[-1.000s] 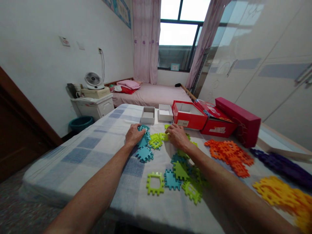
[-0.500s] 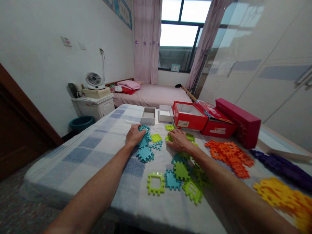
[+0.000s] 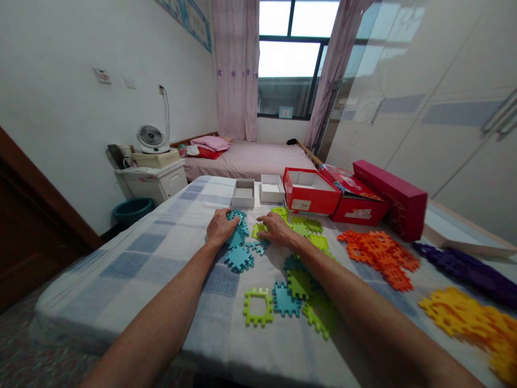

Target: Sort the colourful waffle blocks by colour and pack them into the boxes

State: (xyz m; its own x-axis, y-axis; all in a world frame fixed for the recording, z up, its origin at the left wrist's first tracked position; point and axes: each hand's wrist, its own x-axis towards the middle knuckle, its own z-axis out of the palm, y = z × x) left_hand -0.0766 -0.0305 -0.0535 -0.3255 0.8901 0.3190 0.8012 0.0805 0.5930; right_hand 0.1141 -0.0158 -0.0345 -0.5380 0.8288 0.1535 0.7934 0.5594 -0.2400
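My left hand [image 3: 221, 226] rests on the table cloth, closed around the edge of a group of teal interlocking tiles [image 3: 237, 230], with its thumb on top. Another teal tile [image 3: 239, 258] lies just below, flat on the cloth. My right hand [image 3: 278, 230] has its thumb and fingers at the edges of a small lime-green tile [image 3: 257, 230], which still lies flat. A teal openwork tile [image 3: 258, 247] sits right under it. Around my right forearm spread lime tiles [image 3: 299, 283], partly hidden by the arm. Nearer me are a lime frame tile [image 3: 258, 306] and a teal square tile [image 3: 286, 299].
At the table's far side stand two small white boxes [image 3: 243, 203] [image 3: 272, 196], an open red box [image 3: 311, 200] and more red boxes [image 3: 359, 212]. To the right lie piles of orange tiles [image 3: 379, 253], purple tiles [image 3: 464, 272] and yellow tiles [image 3: 468, 323].
My right hand has moved left, from the lime tiles near the red box to the small lime tile. My left hand stays on the teal tiles. The view has shifted slightly.
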